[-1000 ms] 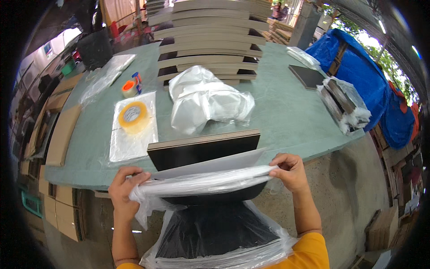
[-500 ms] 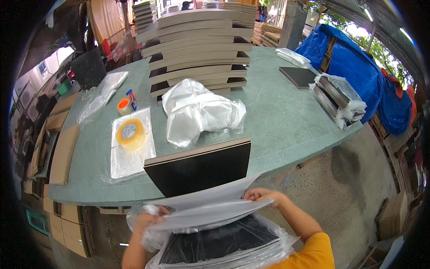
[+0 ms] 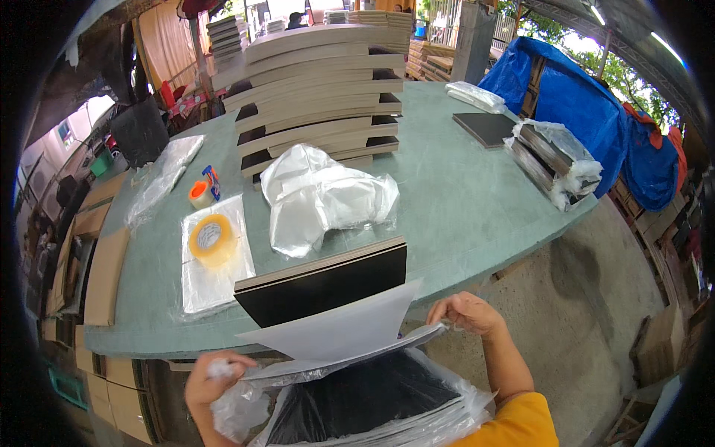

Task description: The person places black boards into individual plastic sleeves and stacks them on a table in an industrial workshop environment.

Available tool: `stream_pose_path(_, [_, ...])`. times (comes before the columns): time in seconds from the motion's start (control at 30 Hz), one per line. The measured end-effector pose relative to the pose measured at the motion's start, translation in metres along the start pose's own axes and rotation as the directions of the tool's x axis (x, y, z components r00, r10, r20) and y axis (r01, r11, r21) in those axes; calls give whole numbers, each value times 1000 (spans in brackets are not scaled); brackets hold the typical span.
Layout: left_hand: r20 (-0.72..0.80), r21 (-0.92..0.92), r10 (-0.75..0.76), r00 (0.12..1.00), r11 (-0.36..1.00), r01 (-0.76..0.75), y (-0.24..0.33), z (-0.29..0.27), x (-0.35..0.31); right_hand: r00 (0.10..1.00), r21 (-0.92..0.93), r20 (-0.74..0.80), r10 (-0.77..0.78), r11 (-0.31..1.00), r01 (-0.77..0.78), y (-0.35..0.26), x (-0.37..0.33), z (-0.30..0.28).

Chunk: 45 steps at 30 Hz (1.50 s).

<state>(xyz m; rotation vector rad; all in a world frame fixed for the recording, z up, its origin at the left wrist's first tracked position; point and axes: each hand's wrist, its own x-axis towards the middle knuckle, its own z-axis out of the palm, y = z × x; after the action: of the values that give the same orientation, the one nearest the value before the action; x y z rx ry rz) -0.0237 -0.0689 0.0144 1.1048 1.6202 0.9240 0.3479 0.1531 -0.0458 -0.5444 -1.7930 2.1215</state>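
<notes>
Close to my body, a clear plastic bag [image 3: 337, 369] is stretched between my hands. My left hand [image 3: 216, 376] is closed at its left end, with a whitish crumpled bit between the fingers. At the right end my right hand [image 3: 468, 313] pinches the bag's edge. Behind the bag, a white sheet [image 3: 339, 324] leans against a few black boards with grey edges [image 3: 324, 287] that stand upright at the table's near edge. Below the bag, toward my body, lies a plastic-wrapped stack with a black top [image 3: 357, 398].
On the green table [image 3: 447, 201] a tall stack of grey boards [image 3: 309, 97] stands behind crumpled plastic film [image 3: 324, 197]. To the left, a tape roll [image 3: 212, 240] rests on flat plastic bags [image 3: 194, 287]. A dark board [image 3: 484, 128] and a plastic-wrapped bundle [image 3: 555, 164] lie right.
My hands have moved apart, the left one down and leftward, the right one slightly up and right. The bag's edge has dropped, so more of the white sheet shows.
</notes>
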Motion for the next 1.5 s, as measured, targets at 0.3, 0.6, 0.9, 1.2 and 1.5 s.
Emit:
stream_pose_path(0.3, [903, -169, 198, 381, 980, -107, -50, 74, 47, 627, -234, 777, 48, 948, 217, 42, 35, 73])
stream_pose_path(0.6, [266, 218, 458, 848, 828, -516, -100, 135, 123, 663, -615, 477, 577, 758, -217, 140, 107, 58])
stream_pose_path(0.9, [-221, -97, 319, 922, 933, -346, 52, 60, 80, 954, -420, 300, -25, 894, 155, -23, 72, 52])
stream_pose_path(1.2, [-29, -86, 466, 884, 880, -466, 41, 80, 87, 977, -69, -124, -172, 984, 164, -40, 77, 80])
stream_pose_path(1.5, [-203, 201, 474, 857, 877, -437, 57, 65, 89, 987, -548, 96, -129, 821, 161, -14, 55, 61])
